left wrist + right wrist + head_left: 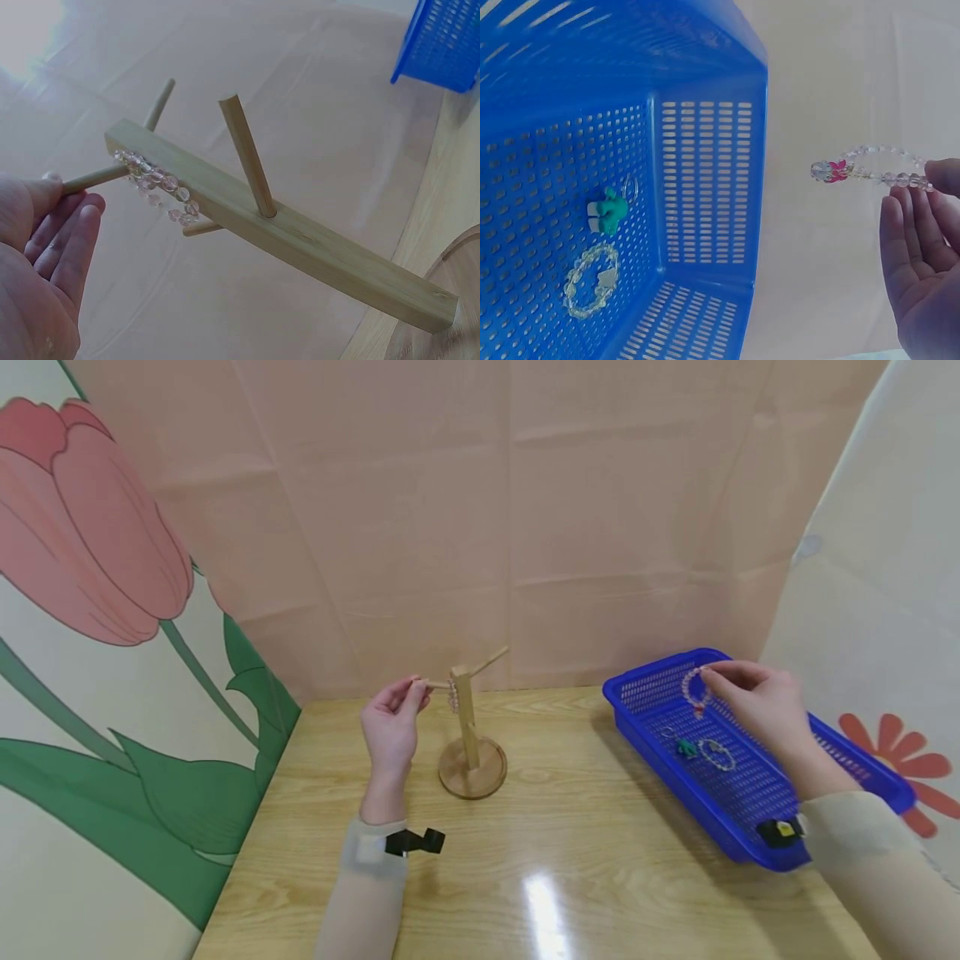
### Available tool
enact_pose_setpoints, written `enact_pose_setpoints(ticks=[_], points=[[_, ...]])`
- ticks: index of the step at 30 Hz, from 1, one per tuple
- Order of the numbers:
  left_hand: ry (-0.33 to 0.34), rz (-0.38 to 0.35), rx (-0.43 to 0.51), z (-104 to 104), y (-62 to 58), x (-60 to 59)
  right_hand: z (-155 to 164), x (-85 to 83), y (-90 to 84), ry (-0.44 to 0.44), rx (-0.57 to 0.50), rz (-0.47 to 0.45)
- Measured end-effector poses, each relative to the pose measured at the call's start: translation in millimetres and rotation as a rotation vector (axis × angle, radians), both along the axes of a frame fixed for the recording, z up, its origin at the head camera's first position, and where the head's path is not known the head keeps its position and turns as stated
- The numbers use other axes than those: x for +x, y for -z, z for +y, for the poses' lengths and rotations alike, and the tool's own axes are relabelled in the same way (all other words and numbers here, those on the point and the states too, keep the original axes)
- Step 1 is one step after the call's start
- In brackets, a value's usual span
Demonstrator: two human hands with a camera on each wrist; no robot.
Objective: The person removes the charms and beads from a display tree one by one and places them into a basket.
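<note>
A wooden peg stand (467,718) with a round base is upright on the table. Its upper left peg (97,180) is pinched at the end by my left hand (393,718). On that peg, against the post, hangs a pink beaded bracelet (161,187). My right hand (761,702), above the blue basket, pinches a clear beaded bracelet (889,178) with a pink charm (838,170); the bracelet dangles from thumb and fingertips. Inside the basket lie a pale beaded bracelet (592,281) and a green figure keyring (611,211).
The blue perforated basket (667,785) stands on the right of the wooden table (555,827), near the right wall. A pink cloth (420,527) hangs behind the table. Flower-patterned sheets flank both sides.
</note>
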State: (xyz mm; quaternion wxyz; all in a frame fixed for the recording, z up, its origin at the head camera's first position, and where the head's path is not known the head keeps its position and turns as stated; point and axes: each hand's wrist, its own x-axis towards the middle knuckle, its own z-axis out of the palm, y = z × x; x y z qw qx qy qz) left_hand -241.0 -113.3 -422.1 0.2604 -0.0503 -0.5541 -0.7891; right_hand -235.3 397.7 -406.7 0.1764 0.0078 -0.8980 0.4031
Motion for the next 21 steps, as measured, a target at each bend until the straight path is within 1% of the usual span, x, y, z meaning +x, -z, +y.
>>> enact_pose_setpoints(ticks=[3,8,13,16,21], points=[[0.001,-0.001,-0.001,0.1,-0.5,0.5,4.8,-0.2,2.1,-0.004,0.027,-0.023],[0.004,-0.002,0.004,0.3,-0.5,0.7,14.7,-0.9,7.1,-0.023,0.102,-0.078],[0.001,-0.005,-0.002,0.3,0.3,-0.5,23.8,-2.6,10.6,-0.033,0.12,-0.129],[-0.005,-0.003,-0.01,0.1,1.4,-1.4,26.5,-3.1,11.2,-0.032,0.126,-0.127],[-0.01,0.002,-0.016,-0.1,0.8,-0.6,28.1,-3.5,11.6,-0.028,0.135,-0.09]])
